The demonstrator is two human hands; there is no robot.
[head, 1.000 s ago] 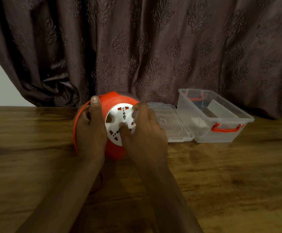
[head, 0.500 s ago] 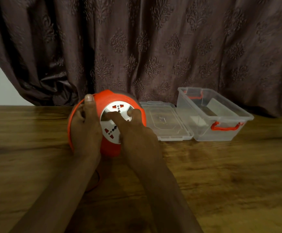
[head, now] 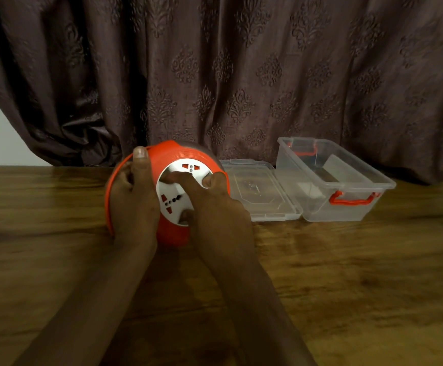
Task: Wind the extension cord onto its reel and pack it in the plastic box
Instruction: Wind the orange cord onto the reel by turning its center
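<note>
An orange cord reel (head: 174,157) with a white socket face (head: 174,199) stands tilted on the wooden table, its face turned towards me. My left hand (head: 133,196) grips its left rim, thumb over the top edge. My right hand (head: 212,207) lies on the white face with fingers hooked into its recesses. An orange cord strand runs along the reel's left rim; the rest of the cord is hidden behind my arms. The clear plastic box (head: 347,180) with orange handles stands open to the right, its lid (head: 260,191) lying flat beside it.
A dark patterned curtain (head: 241,75) hangs right behind the table's far edge. The wooden table (head: 360,273) stretches wide on both sides of the reel. A pale wall shows at far left.
The white socket face has turned under my right hand, whose fingers shifted from the centre towards the upper part. The reel moved slightly left. My left hand kept its grip.
</note>
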